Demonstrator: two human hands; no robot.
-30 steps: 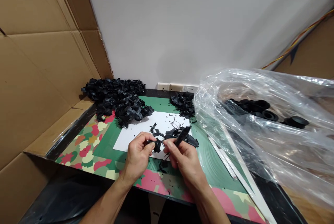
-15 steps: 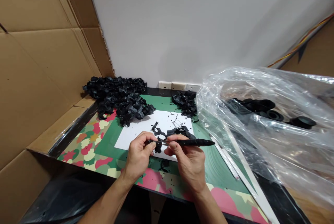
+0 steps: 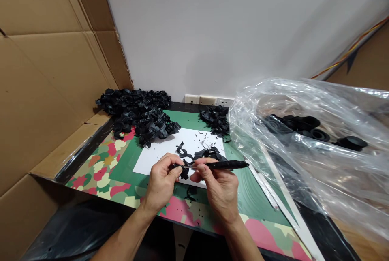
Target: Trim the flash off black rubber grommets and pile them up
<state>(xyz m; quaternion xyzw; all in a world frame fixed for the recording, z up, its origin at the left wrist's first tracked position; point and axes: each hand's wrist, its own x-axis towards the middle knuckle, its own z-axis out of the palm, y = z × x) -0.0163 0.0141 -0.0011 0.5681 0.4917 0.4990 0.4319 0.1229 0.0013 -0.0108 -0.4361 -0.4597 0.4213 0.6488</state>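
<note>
In the lower centre of the frame, above the white sheet (image 3: 158, 156), our left hand (image 3: 161, 183) pinches the small black rubber part (image 3: 184, 170) between thumb and fingertips. Our right hand (image 3: 221, 189) is closed in a pen grip around the black-handled tool (image 3: 227, 165), whose thin metal tip meets the part. We judge that the tip should work away from the left thumb in short, light strokes, the part being turned little by little; what it cuts is perhaps thin flash, too small to tell.

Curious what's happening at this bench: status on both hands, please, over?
Left hand pinches small black rubber part. Right hand holds black-handled tool, tip at the part. Black scraps lie just beyond.
</note>
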